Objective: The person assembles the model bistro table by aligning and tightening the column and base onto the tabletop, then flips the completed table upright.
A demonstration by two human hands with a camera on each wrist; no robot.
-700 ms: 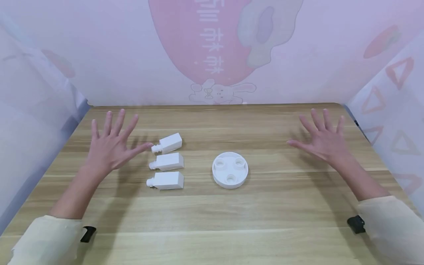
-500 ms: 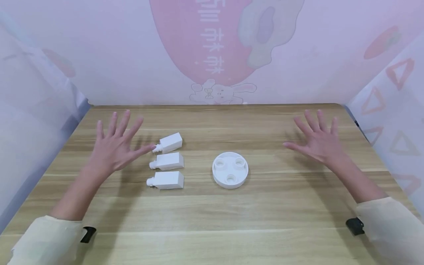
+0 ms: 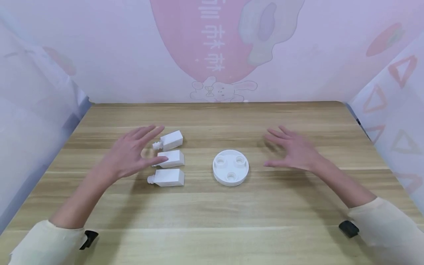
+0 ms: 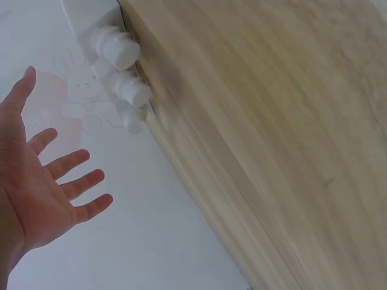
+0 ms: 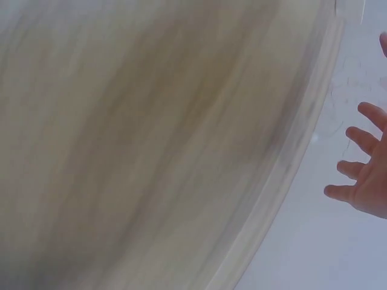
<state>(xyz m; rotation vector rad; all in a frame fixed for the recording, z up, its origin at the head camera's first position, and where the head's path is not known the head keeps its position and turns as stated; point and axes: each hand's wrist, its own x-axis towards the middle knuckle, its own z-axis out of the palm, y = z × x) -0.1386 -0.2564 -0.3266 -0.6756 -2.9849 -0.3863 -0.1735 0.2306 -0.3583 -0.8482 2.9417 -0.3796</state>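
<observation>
Three white rectangular blocks with threaded ends lie on the table, threads to the left: the far block [image 3: 173,140], the middle block [image 3: 176,158] and the near block [image 3: 170,177]. My left hand [image 3: 129,156] hovers beside them with spread fingers. Its thumb covers part of the middle block in the head view; contact cannot be told. The left wrist view shows the threaded ends [image 4: 123,53] near that hand, its palm holding nothing. Right of the blocks sits a white round base [image 3: 230,165] with three round sockets. My right hand [image 3: 296,151], fingers extended and holding nothing, is right of the base.
The wood-grain table [image 3: 212,217] ends at a pale back wall [image 3: 116,66] with a pink print. White side panels [image 3: 405,121] flank it. A black wrist piece [image 3: 349,229] sits by the right sleeve.
Both hands have moved inward, the left toward the blocks and the right toward the round base, and their fingers have turned inward. The blocks and base stay in place on the table.
</observation>
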